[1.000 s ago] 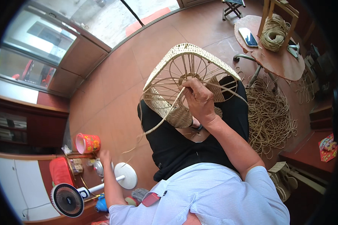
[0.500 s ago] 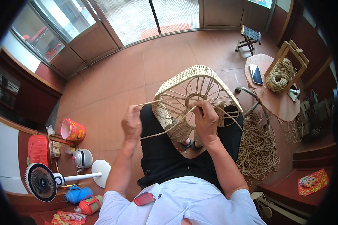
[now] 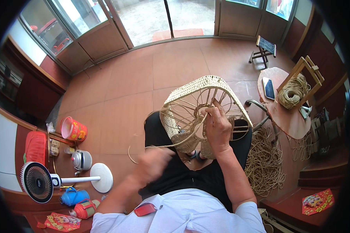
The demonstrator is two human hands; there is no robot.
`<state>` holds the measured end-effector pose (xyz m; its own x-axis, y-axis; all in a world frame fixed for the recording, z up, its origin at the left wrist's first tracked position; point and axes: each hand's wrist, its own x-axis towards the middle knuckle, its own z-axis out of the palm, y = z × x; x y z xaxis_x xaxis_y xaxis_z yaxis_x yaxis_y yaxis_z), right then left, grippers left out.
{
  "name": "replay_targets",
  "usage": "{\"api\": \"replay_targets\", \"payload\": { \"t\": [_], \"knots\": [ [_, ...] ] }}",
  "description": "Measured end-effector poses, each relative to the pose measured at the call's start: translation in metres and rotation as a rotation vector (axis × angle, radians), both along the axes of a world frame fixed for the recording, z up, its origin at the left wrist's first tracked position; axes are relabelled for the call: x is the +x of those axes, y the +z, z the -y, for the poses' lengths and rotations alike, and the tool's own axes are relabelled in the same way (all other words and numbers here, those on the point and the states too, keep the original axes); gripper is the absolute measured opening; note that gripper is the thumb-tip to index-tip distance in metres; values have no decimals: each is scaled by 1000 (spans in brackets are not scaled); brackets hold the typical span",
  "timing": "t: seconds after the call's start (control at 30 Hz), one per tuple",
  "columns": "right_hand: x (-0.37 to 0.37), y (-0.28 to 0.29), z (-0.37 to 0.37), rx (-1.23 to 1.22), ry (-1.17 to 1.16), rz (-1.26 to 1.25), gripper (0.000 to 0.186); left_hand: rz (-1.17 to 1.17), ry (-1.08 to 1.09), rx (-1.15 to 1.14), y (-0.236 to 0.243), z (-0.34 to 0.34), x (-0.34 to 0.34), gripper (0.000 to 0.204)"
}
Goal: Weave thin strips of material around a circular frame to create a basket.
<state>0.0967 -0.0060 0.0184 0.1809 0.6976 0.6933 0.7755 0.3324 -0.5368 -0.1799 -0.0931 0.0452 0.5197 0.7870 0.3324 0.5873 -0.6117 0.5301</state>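
Note:
A woven rope stool frame (image 3: 198,86) rests across my knees, with cords radiating from a ring near its middle. My right hand (image 3: 218,126) is over the frame, its fingers pinched on a tan cord (image 3: 184,139). From those fingers the cord runs down and left, past the frame's near left side, ending in a loose curl over the floor. My left hand (image 3: 153,163) is above my left thigh, near the cord's trailing part; motion smears its fingers, so its grip does not show.
A heap of loose cord (image 3: 264,163) lies right of my legs. Beyond it, a slab-topped table (image 3: 289,116) carries a phone (image 3: 268,88) and a cord coil (image 3: 292,93). At left stand a fan (image 3: 39,181), a kettle (image 3: 81,160) and a red bucket (image 3: 74,129).
My left hand has moved down and toward me, away from the frame's left edge. My right hand still pinches the cord, slightly lower in view. The head view has shifted a little.

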Motion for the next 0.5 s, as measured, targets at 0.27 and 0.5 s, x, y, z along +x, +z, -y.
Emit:
{"api": "replay_targets", "payload": {
  "t": [0.27, 0.5],
  "knots": [
    [10, 5, -13, -90, 14, 95, 13, 234, 140, 295, -38, -86, 126, 28],
    [10, 13, -14, -92, 31, 98, 12, 170, 204, 321, -29, -118, 138, 8]
  ]
}}
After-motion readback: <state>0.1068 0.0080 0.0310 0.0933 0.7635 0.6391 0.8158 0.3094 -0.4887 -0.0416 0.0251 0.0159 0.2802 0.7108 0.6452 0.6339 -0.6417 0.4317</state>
